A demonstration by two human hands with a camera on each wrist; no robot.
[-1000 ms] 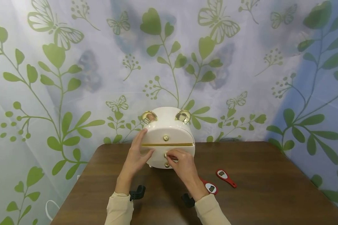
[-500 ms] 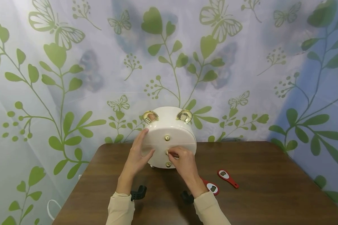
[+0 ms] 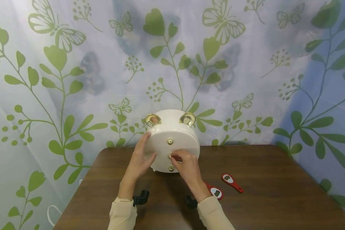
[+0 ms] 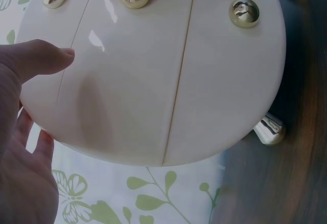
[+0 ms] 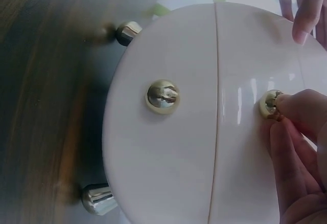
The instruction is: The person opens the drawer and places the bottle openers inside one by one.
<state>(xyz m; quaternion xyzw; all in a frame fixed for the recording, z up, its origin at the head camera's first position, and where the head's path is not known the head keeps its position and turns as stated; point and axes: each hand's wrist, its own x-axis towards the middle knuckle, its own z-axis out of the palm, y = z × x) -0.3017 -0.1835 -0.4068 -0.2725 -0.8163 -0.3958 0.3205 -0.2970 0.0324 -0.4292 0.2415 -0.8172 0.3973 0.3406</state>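
A round white drawer box (image 3: 158, 161) with gold ears and gold knobs stands on the table, its drawers flush with one another. My right hand (image 3: 187, 164) pinches the middle gold knob (image 5: 270, 104) between thumb and fingers. At the box's left side is my left hand (image 3: 139, 158), its fingers along the edge and its thumb in front of the face. In the left wrist view the left thumb (image 4: 48, 58) lies near the upper drawer seam; whether it presses there I cannot tell. The lower knob (image 5: 162, 96) and upper knob (image 3: 170, 142) are untouched.
Two red-handled devices with small displays lie on the wooden table (image 3: 264, 179): one device (image 3: 231, 182) to the right, the other device (image 3: 216, 192) partly behind the right forearm. A patterned curtain (image 3: 172, 64) hangs behind the table. A white cable (image 3: 53, 210) loops at lower left.
The middle drawer, which stood slightly out with a gold gap along its top, has moved back flush with the box. The right hand stayed on its knob; the left hand barely moved.
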